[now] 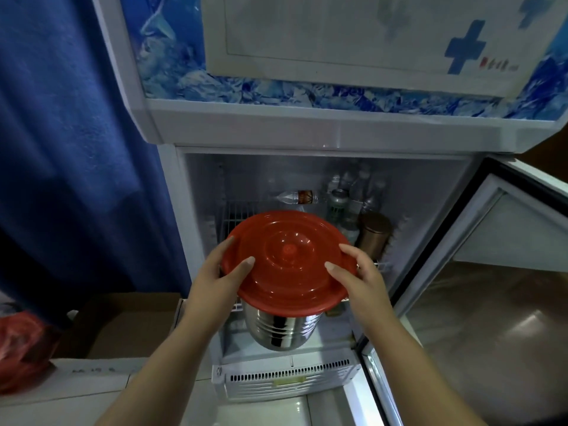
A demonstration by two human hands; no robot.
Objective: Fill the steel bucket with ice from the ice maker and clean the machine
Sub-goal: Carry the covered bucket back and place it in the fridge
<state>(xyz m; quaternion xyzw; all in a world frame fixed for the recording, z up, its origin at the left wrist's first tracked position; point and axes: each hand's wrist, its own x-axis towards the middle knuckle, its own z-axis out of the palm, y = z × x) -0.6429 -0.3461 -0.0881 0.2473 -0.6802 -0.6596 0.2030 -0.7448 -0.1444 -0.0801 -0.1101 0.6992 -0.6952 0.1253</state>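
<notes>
Steel bucket (281,329), shiny ribbed round body, is in front of the open white cabinet (307,130), at the front edge of its lower compartment. Can't tell whether it rests on anything or hangs from my grip. Round red plastic lid (287,261) with a small centre knob sits on top and covers the whole mouth, tilted slightly toward me.

My left hand (216,278) grips the lid's left rim: thumb on top, fingers curled round the edge. My right hand (361,276) grips the right rim the same way, thumb on top, fingers wrapped over the far side. Both hands are on the lid, not on the steel wall.

Behind the bucket, a white wire shelf (233,215) carries a clear plastic bottle with an orange label (299,197) lying on its side, a cluster of upright clear bottles (358,187) at the back right, and a copper-coloured metal cylinder (375,233) just right of the lid.

Cabinet door (479,272) stands open to the right. White vent grille (287,378) runs along the base. Upper panel has a blue ice print and a blue cross (465,46).

Blue curtain (76,149) hangs to the left, brown cardboard box (123,324) below it, red plastic bag (20,348) at far left.
</notes>
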